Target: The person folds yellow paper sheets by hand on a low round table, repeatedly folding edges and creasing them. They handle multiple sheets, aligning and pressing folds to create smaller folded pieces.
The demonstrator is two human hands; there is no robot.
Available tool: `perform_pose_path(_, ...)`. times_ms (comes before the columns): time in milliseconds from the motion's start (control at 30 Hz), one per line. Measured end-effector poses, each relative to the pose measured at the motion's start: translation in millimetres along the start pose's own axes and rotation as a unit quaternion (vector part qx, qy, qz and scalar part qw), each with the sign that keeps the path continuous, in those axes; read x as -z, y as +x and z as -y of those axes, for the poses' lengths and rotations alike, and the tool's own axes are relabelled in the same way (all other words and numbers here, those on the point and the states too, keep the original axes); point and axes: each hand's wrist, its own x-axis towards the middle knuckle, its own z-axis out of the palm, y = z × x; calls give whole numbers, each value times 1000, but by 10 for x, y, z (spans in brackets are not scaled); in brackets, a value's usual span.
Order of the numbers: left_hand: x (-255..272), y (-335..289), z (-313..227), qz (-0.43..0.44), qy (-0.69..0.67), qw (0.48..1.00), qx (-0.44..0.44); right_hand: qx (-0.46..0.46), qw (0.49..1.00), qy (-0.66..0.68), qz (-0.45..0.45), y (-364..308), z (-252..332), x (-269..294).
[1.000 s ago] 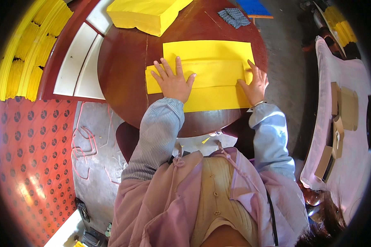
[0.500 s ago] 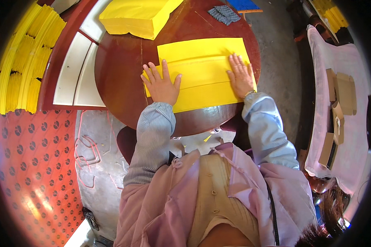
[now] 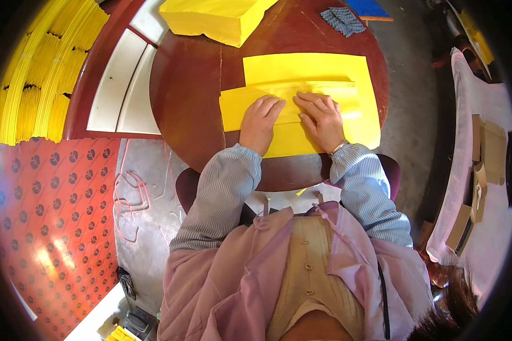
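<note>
A partly folded sheet of yellow paper (image 3: 341,129) lies on the round table, with a raised flap across its middle. My left hand (image 3: 260,122) is on the left part of the flap, its fingers curled together and closed at the paper's fold. Beside it, my right hand (image 3: 320,118) rests on the middle of the paper. Its fingers point left along the fold, and its thumb stands apart from them. The undersides of both hands are hidden.
The dark red round table (image 3: 188,96) also carries a large yellow paper stack (image 3: 210,23) and a grey-blue cloth (image 3: 342,21). Bundled yellow paper (image 3: 34,74) stands on the left. Cardboard boxes (image 3: 492,148) sit on a pink-covered surface at right.
Both hands have come inward, closer together, from the paper's two sides. The left fingers, spread before, are now curled. The flap's right part now stands slightly raised. The view has shifted.
</note>
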Motion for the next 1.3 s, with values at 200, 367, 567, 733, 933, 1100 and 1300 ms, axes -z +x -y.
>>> perform_pose_path(200, -27, -175, -343, -68, -17, 991, 110, -14, 999, 23, -40, -37, -38, 33)
perform_pose_path(367, -66, -232, -263, -92, -51, 988, 111, -21, 998, 31, -55, -138, -93, 112)
perform_pose_path(567, -22, -206, -159, -75, -23, 994, 76, -43, 998, 50, -19, -152, -156, 195)
perform_pose_path(733, 56, -186, -157, -49, 34, 998, 36, -34, 999, 37, -20, -69, -55, 241)
perform_pose_path(933, -8, -78, -196, -5, 54, 997, 61, -2, 1000, -5, -6, 22, 105, 132)
perform_pose_path(1100, 0, -191, -221, -65, 66, 993, 76, -20, 1000, 3, -21, -145, 50, 159)
perform_pose_path(1300, -24, -272, -164, -65, 70, 994, 50, -66, 997, 31, -37, -377, -52, 261)
